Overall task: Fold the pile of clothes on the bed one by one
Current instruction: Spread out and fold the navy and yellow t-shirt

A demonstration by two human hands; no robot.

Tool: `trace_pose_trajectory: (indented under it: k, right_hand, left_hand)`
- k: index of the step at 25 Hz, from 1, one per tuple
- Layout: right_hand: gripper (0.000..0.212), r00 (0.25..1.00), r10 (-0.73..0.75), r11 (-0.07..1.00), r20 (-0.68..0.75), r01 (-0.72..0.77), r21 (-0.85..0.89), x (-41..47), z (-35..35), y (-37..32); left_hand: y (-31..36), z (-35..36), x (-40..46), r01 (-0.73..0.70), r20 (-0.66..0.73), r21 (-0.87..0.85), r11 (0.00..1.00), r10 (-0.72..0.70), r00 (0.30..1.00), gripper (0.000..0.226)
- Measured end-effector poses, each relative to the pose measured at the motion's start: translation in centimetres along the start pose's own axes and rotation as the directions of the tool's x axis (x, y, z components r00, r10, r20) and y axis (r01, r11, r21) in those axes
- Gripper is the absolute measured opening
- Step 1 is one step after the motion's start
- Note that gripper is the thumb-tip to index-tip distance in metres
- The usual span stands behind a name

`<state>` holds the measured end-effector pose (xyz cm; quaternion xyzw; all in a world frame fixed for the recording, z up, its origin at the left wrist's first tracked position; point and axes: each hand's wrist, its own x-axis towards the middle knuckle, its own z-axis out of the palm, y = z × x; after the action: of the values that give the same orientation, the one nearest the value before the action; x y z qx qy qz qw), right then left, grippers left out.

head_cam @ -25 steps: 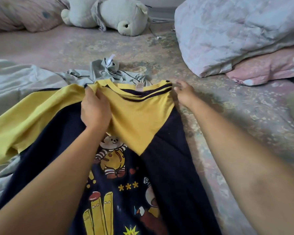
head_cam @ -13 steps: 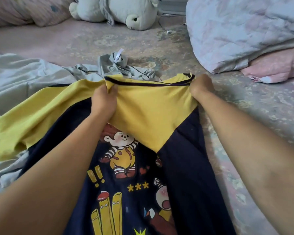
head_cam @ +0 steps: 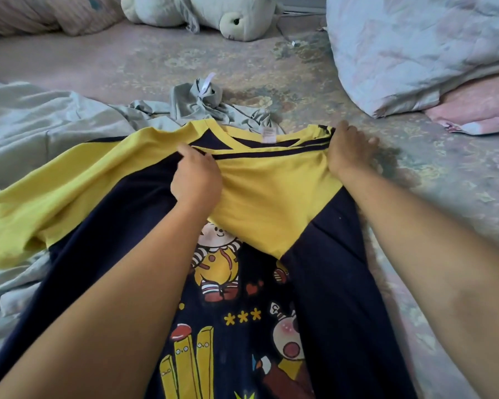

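**Both hands at the collar of a navy and yellow shirt**

Spread front-up on the pink floral bed sheet (head_cam: 271, 70): navy cotton T-shirt with yellow shoulders and a cartoon print (head_cam: 323, 283), collar at the far end, hem running off the near edge. Left hand (head_cam: 196, 180) curled into the yellow fabric just below the striped neckline, fingers bunching it. Right hand (head_cam: 347, 148) clamped on the right collar corner, fingers wrapped over the edge. Beneath and to the left, crumpled pale grey garments (head_cam: 41, 125). Far off, a cream plush bear (head_cam: 202, 12) lying on its side. At far right, a bundled pale floral quilt (head_cam: 415, 47) resting on a pink pillow (head_cam: 478, 110).
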<state>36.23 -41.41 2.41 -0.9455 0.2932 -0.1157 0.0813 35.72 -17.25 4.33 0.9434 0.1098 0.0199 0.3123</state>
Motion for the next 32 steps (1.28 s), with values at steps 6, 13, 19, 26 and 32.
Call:
trace_pose_trajectory:
  k: [6,13,19,26,32]
  right_hand:
    - [0.038,0.977,0.037,0.999,0.212,-0.028,-0.047,-3.4,-1.5,0.7]
    - [0.047,0.990,-0.082,0.995,0.110,0.089,-0.055,-6.9,-2.4,0.5]
    - [0.061,0.845,-0.344,0.928,0.409,0.373,0.008,-24.2,-4.7,6.2]
    - [0.069,0.860,-0.345,0.928,0.377,0.372,0.002,-37.8,-9.5,10.9]
    - [0.053,0.895,-0.298,0.955,0.332,0.275,0.114,-48.0,-15.0,14.3]
  left_hand:
    - [-1.5,-2.1,-1.2,-0.128,0.011,0.060,0.990,0.128,0.992,0.029]
    - [-0.4,-1.0,-3.6,-0.276,0.045,0.644,0.714,0.325,0.945,0.057]
    - [-2.0,3.7,-10.3,-0.768,0.639,0.416,0.486,0.445,0.628,0.055]
    - [-4.5,-1.1,-21.4,-0.797,0.589,0.167,0.580,0.590,0.553,0.059]
    - [-13.5,-5.7,-34.7,-0.869,0.598,-0.060,0.490,0.715,0.362,0.059]
